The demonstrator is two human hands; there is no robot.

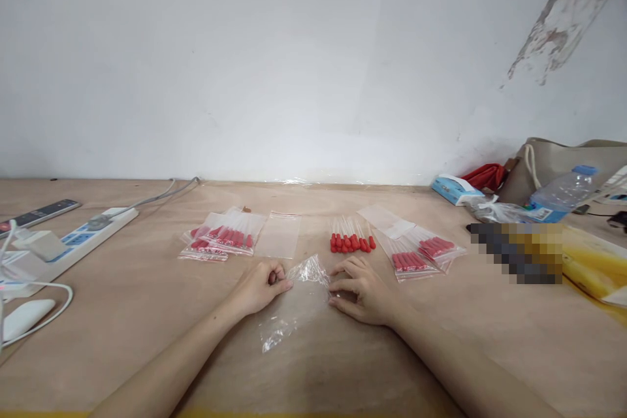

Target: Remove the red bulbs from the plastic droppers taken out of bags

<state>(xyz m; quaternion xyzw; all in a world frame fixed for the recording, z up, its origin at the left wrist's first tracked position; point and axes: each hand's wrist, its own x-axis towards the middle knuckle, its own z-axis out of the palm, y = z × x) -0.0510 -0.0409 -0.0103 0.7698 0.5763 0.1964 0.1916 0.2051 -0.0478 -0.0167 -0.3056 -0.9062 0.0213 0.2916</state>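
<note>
A crinkled clear plastic bag (308,294) lies on the table between my hands. My left hand (262,289) is closed at its left edge, thumb and forefinger pinching the film. At the bag's right side, my right hand (360,290) has bent fingers held apart, with their tips touching or very near the edge. Just beyond are loose thin pale sticks with red tips (350,243), fanned in a bunch. A flat, empty zip bag (279,235) lies to their left. Filled zip bags of red-tipped sticks lie in a left pile (228,235) and a right pile (416,258).
On the left are a power strip (81,238) with plugs and cables, a remote control (42,214) and a white charger-like object (27,319). At right stand a blue tissue pack (455,189), a water bottle (563,192), a grey bag (563,150) and a yellow package (592,261).
</note>
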